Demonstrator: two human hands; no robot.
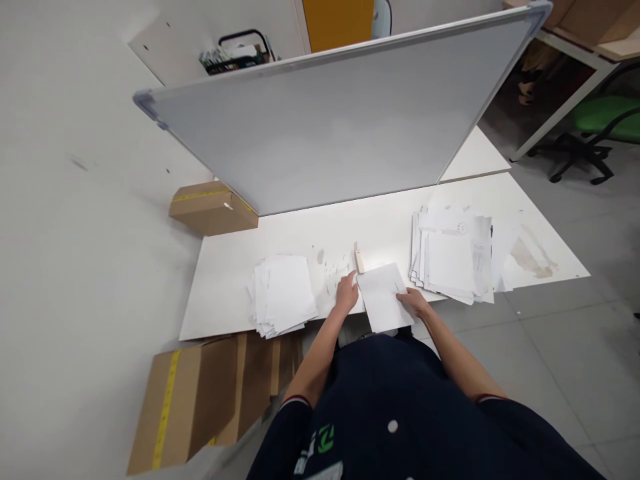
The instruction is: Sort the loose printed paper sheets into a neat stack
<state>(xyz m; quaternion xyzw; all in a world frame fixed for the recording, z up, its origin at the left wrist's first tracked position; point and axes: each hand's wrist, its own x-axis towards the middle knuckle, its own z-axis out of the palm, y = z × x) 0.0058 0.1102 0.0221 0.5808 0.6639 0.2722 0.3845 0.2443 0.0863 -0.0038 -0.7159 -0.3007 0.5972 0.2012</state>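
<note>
A white sheet of paper (384, 297) lies at the table's front edge, its lower part reaching over the edge towards my body. My right hand (413, 301) is closed on the sheet's right side, thumb and fingers pinching it. At the sheet's upper left corner is my left hand (347, 293), index finger stretched out and fingers apart. Just beyond that fingertip sits a small cream-coloured oblong object (360, 261) with a narrow far end; its exact kind is unclear. Whether the left fingertips touch the sheet is hard to make out.
Paper stacks lie on the left (283, 293) and right (450, 260) of the white table (220, 287). A whiteboard (330, 133) stands along the back. Cardboard boxes are at the back left (210, 210) and below left (187, 400). A green chair (607, 120) stands far right.
</note>
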